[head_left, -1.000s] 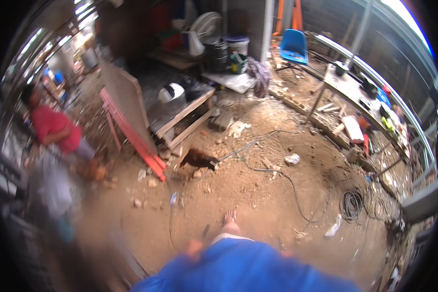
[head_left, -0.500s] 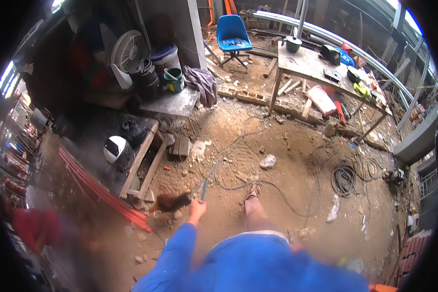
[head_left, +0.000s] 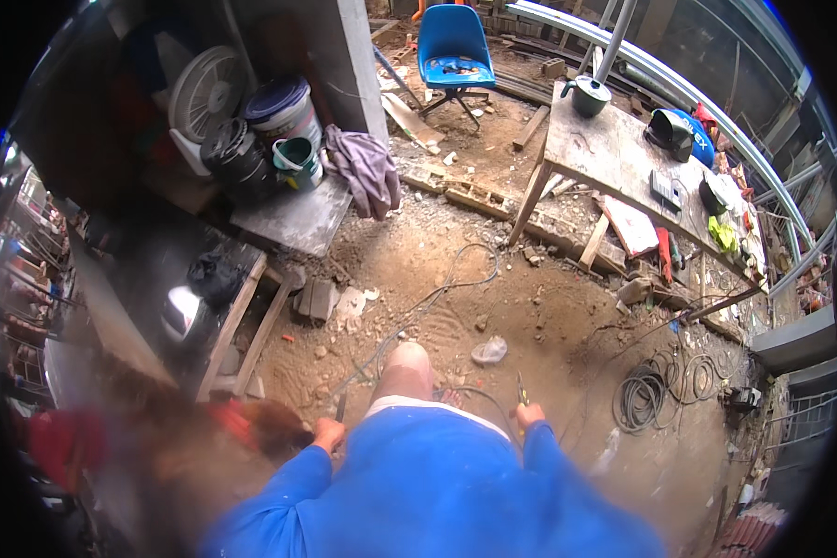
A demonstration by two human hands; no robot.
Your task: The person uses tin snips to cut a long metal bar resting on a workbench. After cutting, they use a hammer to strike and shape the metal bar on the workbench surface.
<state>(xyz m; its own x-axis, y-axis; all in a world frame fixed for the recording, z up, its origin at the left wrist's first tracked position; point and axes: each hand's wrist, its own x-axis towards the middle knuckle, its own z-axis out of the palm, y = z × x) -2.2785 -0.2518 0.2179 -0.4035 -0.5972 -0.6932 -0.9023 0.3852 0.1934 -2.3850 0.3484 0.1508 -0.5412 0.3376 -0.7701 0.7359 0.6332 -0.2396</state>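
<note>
Two hands: both low in front of the blue shirt point(head_left: 418, 484), well apart, one on each side of the bare knee point(head_left: 407, 365).
Left hand point(head_left: 327, 434): fingers curled round a dark slim piece point(head_left: 341, 407), which pokes up out of the fist; too small for me to tell its kind.
Right hand point(head_left: 529, 416): narrow grip on a slim tool point(head_left: 522, 391), yellow near the fist, tip pointing away from the body.
Grey cable point(head_left: 425, 302): loops over the dirt ahead, running back close to the left hand; can't tell if it touches the dark slim piece.
Dirt floor: crumpled clear plastic point(head_left: 489, 351) beyond the knee, cable coil point(head_left: 644, 398) off to the right.
Desk point(head_left: 577, 139): far right, carrying a dark green pot point(head_left: 589, 100), a black visor point(head_left: 670, 135) and yellow-green cloth point(head_left: 722, 234).
Chair point(head_left: 454, 46): blue, worn seat, left of the desk.
Back left: lidded pail point(head_left: 284, 107), small green bucket point(head_left: 296, 160), draped grey cloth point(head_left: 363, 172).
Lower left: red and brown shapes, badly blurred.
</note>
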